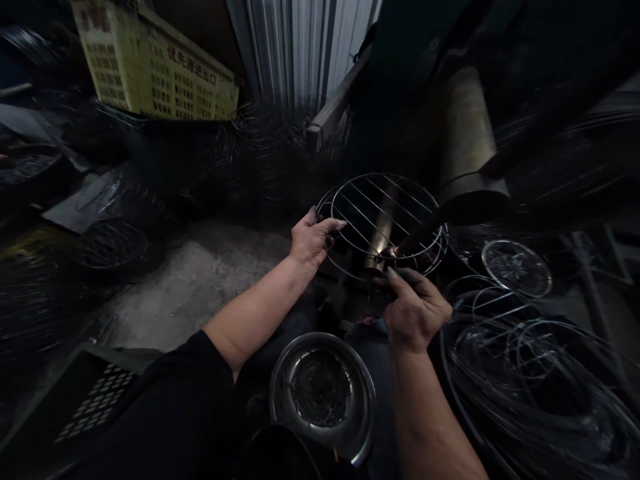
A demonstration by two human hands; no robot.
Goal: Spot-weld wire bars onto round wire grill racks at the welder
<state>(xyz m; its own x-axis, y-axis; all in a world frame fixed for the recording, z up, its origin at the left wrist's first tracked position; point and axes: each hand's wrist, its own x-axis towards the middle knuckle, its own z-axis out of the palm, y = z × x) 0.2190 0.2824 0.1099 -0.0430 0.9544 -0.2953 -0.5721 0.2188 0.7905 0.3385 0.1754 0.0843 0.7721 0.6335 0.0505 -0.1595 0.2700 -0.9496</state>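
A round wire rack (383, 220), with parallel rods across its ring, is held up in front of me. My left hand (311, 240) is closed on its left rim, thumb on top. My right hand (417, 307) is pinched just below the rack's near rim; what its fingertips hold is too dark and small to make out. Close to that rim, a thin dark rod with a coppery tip (393, 252) meets the wire. Beneath the rack stands a brass-coloured post (381, 233). A metal bowl (367, 393) with small wire pieces sits below, between my forearms.
A thick metal cylinder (470, 140) hangs at the upper right, close to the rack. Bundles of wire rings (530, 373) fill the right side, beside a round metal dish (517, 267). A yellow crate (160, 73) stands at back left; a green crate (95, 393) is lower left.
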